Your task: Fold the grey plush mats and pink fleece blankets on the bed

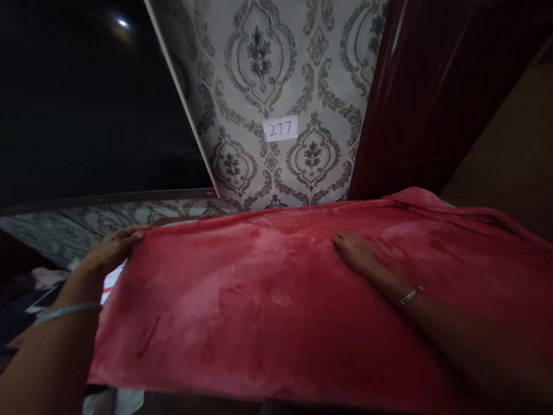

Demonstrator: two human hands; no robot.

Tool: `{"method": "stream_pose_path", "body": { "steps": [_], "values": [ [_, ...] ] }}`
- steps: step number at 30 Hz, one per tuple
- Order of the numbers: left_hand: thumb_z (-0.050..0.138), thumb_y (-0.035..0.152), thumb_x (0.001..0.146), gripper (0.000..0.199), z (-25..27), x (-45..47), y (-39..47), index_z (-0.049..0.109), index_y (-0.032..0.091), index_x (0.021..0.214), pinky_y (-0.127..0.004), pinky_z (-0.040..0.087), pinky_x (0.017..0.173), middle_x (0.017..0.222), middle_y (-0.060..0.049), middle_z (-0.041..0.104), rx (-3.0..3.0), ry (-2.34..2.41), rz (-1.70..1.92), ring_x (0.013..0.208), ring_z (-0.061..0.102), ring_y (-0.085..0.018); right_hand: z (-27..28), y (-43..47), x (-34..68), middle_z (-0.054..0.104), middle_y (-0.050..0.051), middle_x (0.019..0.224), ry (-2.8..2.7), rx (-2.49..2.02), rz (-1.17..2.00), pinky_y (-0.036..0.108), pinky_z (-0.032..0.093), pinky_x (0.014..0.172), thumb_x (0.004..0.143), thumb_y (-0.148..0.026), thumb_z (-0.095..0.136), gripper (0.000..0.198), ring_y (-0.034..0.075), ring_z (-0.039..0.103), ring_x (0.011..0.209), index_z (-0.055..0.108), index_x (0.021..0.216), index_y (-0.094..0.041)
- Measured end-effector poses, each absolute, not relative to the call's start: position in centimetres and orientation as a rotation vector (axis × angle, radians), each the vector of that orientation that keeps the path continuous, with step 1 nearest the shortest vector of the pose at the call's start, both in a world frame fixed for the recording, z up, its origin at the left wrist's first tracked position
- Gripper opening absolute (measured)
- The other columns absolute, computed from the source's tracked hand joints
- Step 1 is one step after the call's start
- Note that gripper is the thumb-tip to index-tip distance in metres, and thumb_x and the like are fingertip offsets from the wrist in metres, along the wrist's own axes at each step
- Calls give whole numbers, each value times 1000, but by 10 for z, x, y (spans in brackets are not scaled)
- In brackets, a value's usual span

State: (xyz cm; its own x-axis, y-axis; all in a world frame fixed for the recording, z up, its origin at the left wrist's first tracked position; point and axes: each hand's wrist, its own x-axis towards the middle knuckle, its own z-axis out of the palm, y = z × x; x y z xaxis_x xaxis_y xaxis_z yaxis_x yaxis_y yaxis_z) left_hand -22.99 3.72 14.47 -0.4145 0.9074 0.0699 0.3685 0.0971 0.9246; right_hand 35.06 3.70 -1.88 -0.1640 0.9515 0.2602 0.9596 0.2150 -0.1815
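A red, plush blanket [242, 300] lies spread across a raised surface, with faint creases and lighter brushed patches in its pile. At the blanket's far left corner, my left hand [116, 246] pinches the edge between thumb and fingers. My right hand [353, 251] rests palm down on the blanket right of its middle, with its fingers lying on the cloth. On the far right, the blanket is bunched into loose folds [458, 213]. What lies beneath it is mostly hidden.
A large dark screen [95, 104] stands at the back left. Patterned wallpaper [259, 57] carries a paper label [280, 128] reading 277. A glossy dark red panel [415, 104] rises at the back right. Assorted clothes or cloths [43, 282] lie at the left.
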Motion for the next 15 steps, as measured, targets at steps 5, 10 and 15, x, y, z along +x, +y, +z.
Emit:
{"method": "stream_pose_path", "body": {
  "steps": [5,10,15],
  "values": [
    [87,38,44,45,165,-238,4,72,19,81,-25,53,64,73,0,74,1337,1768,1249,73,64,-19,-11,25,352,67,13,87,-1939,-1855,-9,33,42,74,96,-16,35,24,22,61,79,52,80,-21],
    [88,49,40,49,157,-238,-27,74,18,75,-30,54,68,81,-6,75,1471,1846,1075,78,64,-23,4,5,381,67,11,82,-1670,-1716,76,33,45,72,90,-28,39,14,23,62,76,46,79,-25],
    [87,61,40,54,128,-240,-53,76,21,75,-36,56,79,90,-8,77,1540,1809,930,88,66,-28,-1,-22,412,70,12,78,-1766,-1584,120,36,50,71,80,-42,39,21,27,66,73,52,74,-26]
  ]
}}
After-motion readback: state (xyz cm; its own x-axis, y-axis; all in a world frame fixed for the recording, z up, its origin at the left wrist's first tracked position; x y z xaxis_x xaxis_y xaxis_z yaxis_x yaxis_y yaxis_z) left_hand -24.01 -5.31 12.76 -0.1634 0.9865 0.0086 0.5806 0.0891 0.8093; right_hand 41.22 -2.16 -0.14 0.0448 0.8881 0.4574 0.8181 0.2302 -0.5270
